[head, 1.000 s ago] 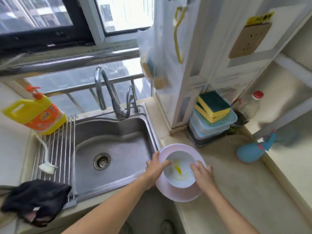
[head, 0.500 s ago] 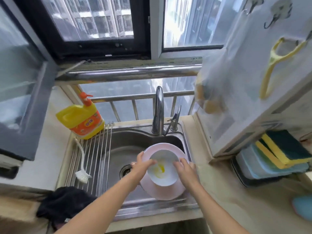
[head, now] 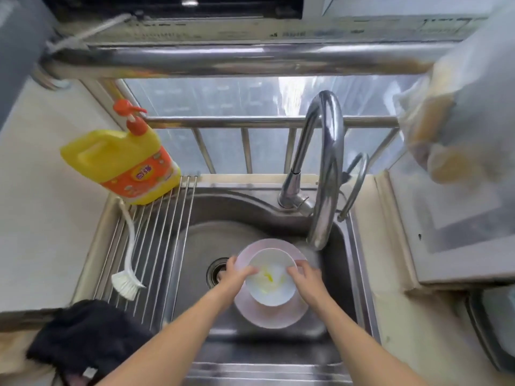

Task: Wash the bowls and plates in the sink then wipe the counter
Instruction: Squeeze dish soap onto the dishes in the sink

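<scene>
Far left, a black cloth [head: 83,338] is lying bunched on the counter edge, its corner overlapping the near end of a metal roll-up rack [head: 156,246] that is spanning the left side of the sink [head: 211,238]. A white dish brush [head: 126,282] is resting on the rack, bristles toward the viewer. At the rack's far end a yellow detergent bottle [head: 122,162] with an orange pump is standing, looking tilted under the wide lens.

Sink basin — the drain [head: 216,270] is partly showing behind the left hand [head: 235,275]. That hand is gripping the left rims of a pink plate [head: 271,317] and of the white bowl [head: 271,281] sitting on it, thumb hooked over the bowl's rim; the other fingers are hidden beneath. The bowl is carrying yellow smears inside. The stack is being held inside the basin, right of the drain; whether it is touching the bottom, I cannot tell.

The right hand [head: 306,280] is clamping the opposite side, fingers curled over the bowl's right rim. The hands are apart, with the bowl between them.

The chrome faucet [head: 326,168] is arching over, its spout ending just beyond the plate's far right edge — a blurred streak under the spout may be water. Right again, a beige counter [head: 395,346] and, upper right, a clear plastic bag [head: 434,135] holding yellowish things, too blurred to identify.
</scene>
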